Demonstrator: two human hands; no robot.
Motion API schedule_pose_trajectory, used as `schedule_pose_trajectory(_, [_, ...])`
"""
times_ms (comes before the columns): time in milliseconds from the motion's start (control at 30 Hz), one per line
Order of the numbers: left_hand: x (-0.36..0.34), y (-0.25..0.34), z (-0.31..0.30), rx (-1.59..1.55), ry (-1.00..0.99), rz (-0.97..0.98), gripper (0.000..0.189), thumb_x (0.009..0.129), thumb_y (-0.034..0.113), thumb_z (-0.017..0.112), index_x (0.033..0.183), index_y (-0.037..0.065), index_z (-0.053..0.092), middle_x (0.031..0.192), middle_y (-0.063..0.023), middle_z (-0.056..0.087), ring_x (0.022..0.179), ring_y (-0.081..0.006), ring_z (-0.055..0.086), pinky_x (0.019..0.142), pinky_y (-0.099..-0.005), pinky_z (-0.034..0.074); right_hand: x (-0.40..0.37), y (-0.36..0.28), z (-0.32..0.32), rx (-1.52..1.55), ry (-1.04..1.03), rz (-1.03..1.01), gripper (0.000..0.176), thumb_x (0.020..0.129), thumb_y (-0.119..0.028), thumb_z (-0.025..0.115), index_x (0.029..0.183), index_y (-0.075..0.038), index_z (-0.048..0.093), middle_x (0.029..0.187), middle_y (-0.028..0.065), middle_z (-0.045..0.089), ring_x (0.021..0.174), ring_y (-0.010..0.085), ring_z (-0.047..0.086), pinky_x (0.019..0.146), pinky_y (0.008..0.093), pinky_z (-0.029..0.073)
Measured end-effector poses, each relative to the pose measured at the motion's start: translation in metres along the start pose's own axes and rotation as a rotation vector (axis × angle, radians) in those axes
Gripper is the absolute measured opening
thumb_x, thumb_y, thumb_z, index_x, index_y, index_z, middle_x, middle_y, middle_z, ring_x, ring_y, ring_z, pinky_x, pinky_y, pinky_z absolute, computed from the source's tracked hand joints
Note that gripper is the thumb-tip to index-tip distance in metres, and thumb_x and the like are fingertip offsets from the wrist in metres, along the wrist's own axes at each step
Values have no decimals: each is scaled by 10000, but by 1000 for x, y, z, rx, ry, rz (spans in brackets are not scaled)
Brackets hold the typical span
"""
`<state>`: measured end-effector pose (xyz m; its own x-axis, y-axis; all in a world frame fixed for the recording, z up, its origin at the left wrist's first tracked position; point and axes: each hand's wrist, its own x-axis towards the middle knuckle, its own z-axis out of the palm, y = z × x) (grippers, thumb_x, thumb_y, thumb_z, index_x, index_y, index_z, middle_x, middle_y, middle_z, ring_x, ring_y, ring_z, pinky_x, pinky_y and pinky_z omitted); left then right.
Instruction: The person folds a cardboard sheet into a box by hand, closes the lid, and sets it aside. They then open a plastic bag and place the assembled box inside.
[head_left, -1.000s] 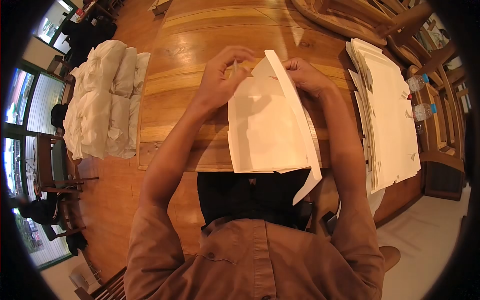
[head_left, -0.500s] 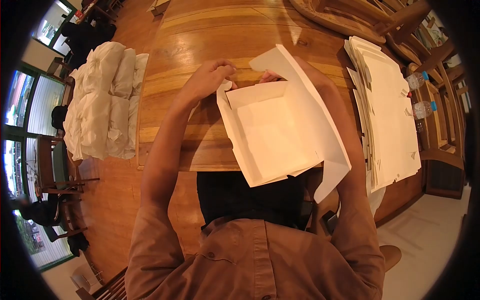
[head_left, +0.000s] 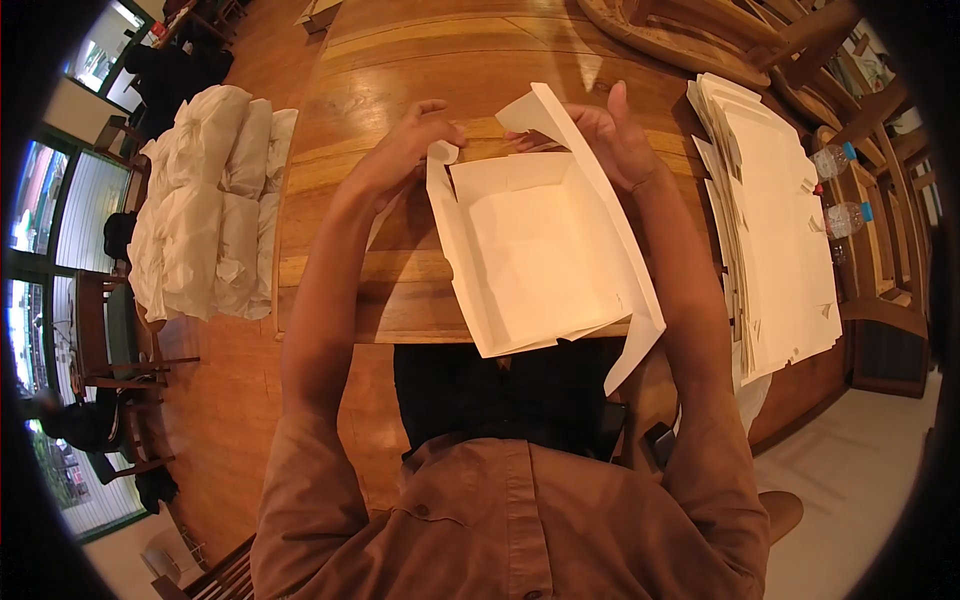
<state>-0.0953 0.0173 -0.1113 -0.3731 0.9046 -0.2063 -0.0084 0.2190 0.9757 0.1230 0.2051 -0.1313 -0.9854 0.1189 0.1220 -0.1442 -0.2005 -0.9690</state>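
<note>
A white cardboard box (head_left: 545, 262), partly folded, lies near the front edge of the wooden table, its near corner jutting past the edge. Its right side rises as a long flap that leans outward. My left hand (head_left: 412, 150) is at the far left corner of the box, fingers bent beside a small curled tab; the fingertips are partly hidden. Behind the top of the long flap, my right hand (head_left: 612, 140) has its thumb raised and its fingers spread along the far side, some of them covered by the cardboard.
White wrapped bundles (head_left: 205, 205) are stacked left of the table (head_left: 400, 60). At the right stands a pile of flat white cardboard sheets (head_left: 775, 230), with plastic bottles (head_left: 848, 218) beyond it. Wooden chairs (head_left: 885, 200) fill the upper right.
The box has shifted slightly left and away from my body, and its long flap stands steeper. My right hand has come out from behind the flap, its thumb now lifted.
</note>
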Motion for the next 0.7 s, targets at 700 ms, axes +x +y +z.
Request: schedule_pose_trajectory(700, [2,4,12,-131,205,-20,429,946,333,577,1267,76,453,946,-73,564,818,-170,593,714,-310,499,15,17,12,198,120,-122,1006,913,-834,167,1165,7,657,1221,135,648,1159,223,592,1039,373,428])
